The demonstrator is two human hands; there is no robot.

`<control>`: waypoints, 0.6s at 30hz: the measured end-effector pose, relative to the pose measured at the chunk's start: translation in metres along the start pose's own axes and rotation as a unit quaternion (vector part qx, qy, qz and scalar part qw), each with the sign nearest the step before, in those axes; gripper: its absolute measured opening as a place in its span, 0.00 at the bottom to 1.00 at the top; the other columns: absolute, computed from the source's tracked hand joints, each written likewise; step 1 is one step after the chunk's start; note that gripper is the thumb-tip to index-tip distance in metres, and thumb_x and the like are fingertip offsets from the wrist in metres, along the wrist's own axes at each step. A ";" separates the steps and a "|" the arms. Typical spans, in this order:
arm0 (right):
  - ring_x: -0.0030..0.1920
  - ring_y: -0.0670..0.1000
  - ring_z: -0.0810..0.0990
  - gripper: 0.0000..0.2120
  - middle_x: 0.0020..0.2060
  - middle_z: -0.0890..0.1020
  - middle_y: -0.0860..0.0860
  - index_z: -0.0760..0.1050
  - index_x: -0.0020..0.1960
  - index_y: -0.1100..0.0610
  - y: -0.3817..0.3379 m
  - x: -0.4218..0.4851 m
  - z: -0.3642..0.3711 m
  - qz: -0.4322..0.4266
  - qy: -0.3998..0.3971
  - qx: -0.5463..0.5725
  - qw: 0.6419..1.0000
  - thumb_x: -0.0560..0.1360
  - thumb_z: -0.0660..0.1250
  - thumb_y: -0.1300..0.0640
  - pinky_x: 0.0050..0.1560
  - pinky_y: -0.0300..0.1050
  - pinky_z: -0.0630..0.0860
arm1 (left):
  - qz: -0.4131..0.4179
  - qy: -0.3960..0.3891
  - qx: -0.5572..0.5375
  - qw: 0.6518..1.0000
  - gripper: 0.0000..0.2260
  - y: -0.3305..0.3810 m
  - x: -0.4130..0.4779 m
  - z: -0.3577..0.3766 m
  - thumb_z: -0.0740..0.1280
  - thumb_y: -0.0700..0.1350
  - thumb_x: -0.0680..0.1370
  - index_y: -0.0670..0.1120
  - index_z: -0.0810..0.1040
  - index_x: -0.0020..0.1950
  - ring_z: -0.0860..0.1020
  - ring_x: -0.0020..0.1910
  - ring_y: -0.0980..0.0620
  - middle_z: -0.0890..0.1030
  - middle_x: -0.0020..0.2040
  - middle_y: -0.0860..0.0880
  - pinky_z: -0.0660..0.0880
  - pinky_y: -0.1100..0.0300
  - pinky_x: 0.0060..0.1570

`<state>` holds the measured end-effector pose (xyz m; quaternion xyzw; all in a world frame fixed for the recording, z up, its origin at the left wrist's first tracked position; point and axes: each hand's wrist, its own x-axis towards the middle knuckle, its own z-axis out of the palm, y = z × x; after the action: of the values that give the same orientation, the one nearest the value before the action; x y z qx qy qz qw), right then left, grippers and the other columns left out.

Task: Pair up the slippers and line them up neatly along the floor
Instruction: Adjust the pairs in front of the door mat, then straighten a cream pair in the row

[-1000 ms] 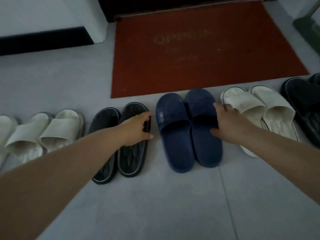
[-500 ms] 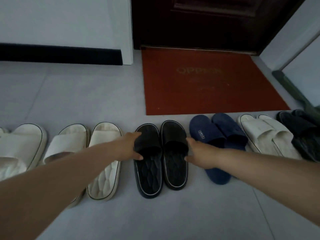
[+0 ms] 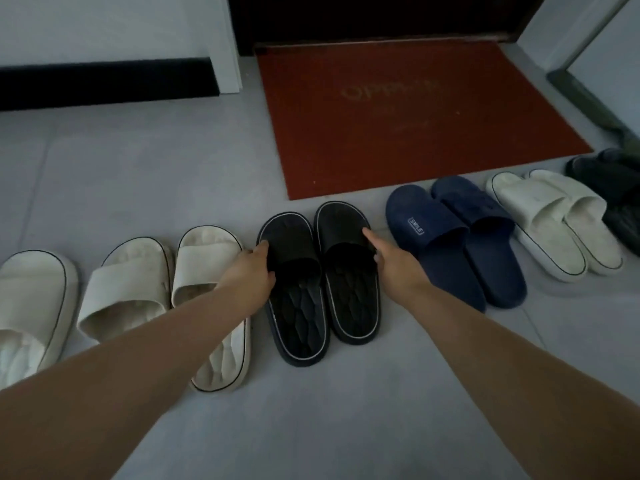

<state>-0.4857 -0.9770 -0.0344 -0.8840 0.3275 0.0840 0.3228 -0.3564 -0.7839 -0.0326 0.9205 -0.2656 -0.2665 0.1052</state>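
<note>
Slippers stand in a row across the grey floor, toes pointing away from me. In the middle is a black pair with pale trim: the left black slipper (image 3: 299,292) and the right black slipper (image 3: 349,278). My left hand (image 3: 251,273) grips the outer edge of the left one. My right hand (image 3: 389,259) presses the outer edge of the right one. A navy blue pair (image 3: 453,237) lies to the right, then a white pair (image 3: 554,220) and a dark pair (image 3: 616,188). A white pair (image 3: 145,289) and one more white slipper (image 3: 31,306) lie to the left.
A red doormat (image 3: 415,116) lies beyond the row, in front of a dark door (image 3: 381,15). A white wall with a black skirting board (image 3: 104,81) runs at the back left. Open grey floor (image 3: 329,427) stretches between me and the row.
My hands have left the blue pair and now sit on both sides of the black pair. The view has swung left and up, bringing more white slippers into sight.
</note>
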 end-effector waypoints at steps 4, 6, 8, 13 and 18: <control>0.63 0.58 0.73 0.27 0.65 0.74 0.58 0.57 0.74 0.46 -0.002 0.008 -0.001 0.019 0.010 0.008 1.000 0.79 0.52 0.66 0.58 0.41 0.68 | 0.013 0.009 -0.022 1.000 0.27 0.003 0.001 0.000 0.59 0.44 0.79 0.42 0.52 0.75 0.71 0.63 0.39 0.69 0.66 0.37 0.68 0.51 0.61; 0.64 0.57 0.73 0.27 0.65 0.74 0.58 0.57 0.74 0.46 -0.005 0.010 0.000 0.025 0.018 0.002 1.000 0.79 0.52 0.67 0.61 0.43 0.68 | 0.014 0.009 -0.036 0.999 0.27 0.003 0.002 -0.002 0.59 0.44 0.79 0.42 0.52 0.75 0.70 0.64 0.39 0.68 0.66 0.36 0.67 0.51 0.61; 0.64 0.58 0.73 0.28 0.65 0.74 0.58 0.57 0.74 0.46 -0.007 0.010 0.001 0.032 0.024 -0.006 0.999 0.78 0.52 0.67 0.61 0.44 0.68 | 0.010 0.003 -0.050 0.999 0.27 0.002 0.002 -0.003 0.59 0.43 0.79 0.43 0.52 0.75 0.70 0.64 0.39 0.68 0.67 0.36 0.68 0.51 0.61; 0.64 0.58 0.73 0.29 0.67 0.73 0.57 0.56 0.74 0.47 -0.011 0.011 0.002 0.050 0.018 -0.014 0.999 0.77 0.54 0.68 0.62 0.45 0.67 | 0.003 -0.005 -0.069 0.998 0.27 0.004 0.002 -0.006 0.60 0.43 0.79 0.44 0.52 0.75 0.70 0.65 0.39 0.68 0.68 0.37 0.68 0.50 0.62; 0.72 0.61 0.59 0.30 0.73 0.59 0.55 0.55 0.74 0.52 -0.058 -0.017 0.019 0.030 0.086 -0.056 0.994 0.74 0.57 0.66 0.69 0.56 0.61 | 0.033 -0.041 -0.163 0.985 0.28 -0.017 0.005 -0.043 0.71 0.41 0.72 0.43 0.66 0.69 0.75 0.61 0.43 0.76 0.63 0.41 0.70 0.56 0.62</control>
<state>-0.4606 -0.9232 -0.0128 -0.8945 0.3754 0.0358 0.2403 -0.3226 -0.7705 -0.0047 0.8698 -0.2532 -0.3402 0.2520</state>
